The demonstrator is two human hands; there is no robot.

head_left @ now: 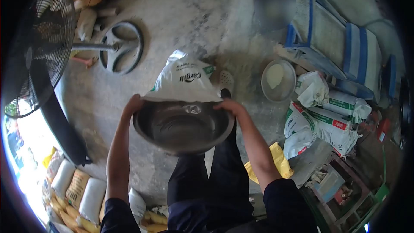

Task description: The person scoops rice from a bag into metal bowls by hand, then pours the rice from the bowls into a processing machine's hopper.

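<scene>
Fingers (134, 102) apparently over metal basin (183, 129) rim, both sides.

I hold the basin (183, 127) in front of me over the floor (185, 13), my left hand (133, 103) on its left rim, my right hand (230, 105) on its right rim; the open sack (183, 77) lies just beyond the basin's far rim; the fan (36, 47) stands far left, its round base (122, 47) left of the sack; a smaller bowl (278, 80) sits right of the sack; folded sacks (327, 121) right of that bowl; stacked sacks (77, 190) at my lower left.
</scene>
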